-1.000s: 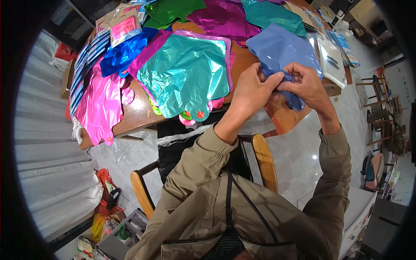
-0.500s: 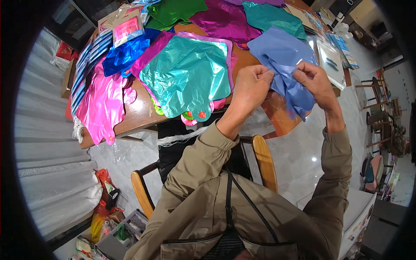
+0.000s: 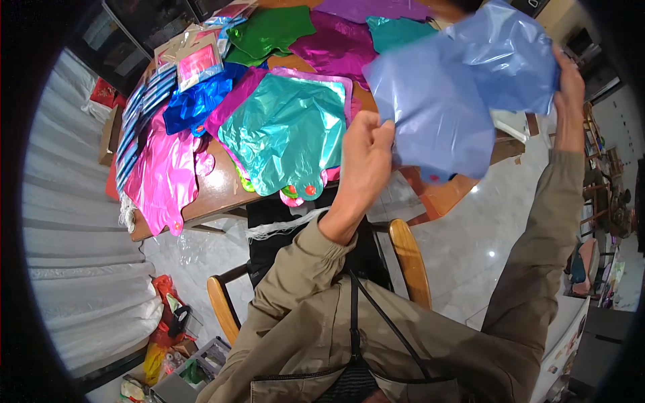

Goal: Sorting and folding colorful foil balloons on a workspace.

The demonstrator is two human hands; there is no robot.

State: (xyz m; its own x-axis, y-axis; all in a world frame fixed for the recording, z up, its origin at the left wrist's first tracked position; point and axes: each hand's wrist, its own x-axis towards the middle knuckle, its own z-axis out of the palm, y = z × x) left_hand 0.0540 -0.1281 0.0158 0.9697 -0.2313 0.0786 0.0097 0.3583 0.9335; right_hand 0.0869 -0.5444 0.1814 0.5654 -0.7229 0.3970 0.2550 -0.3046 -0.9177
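Periwinkle foil, glossy and partly blurred, and it's this crumpled sheet point(image 3: 433, 111) spread in the air over the table's right side! Left hand point(image 3: 368, 151) clamped on its left edge, thumb against curled fingers; right hand point(image 3: 570, 84) up at the far right edge, its fingers partly hidden, so whether they pinch I cannot tell. Just left, a teal foil balloon point(image 3: 285, 124) lies flat on the brown table point(image 3: 225, 191), with pink foil point(image 3: 161, 174) beyond, hanging over the edge.
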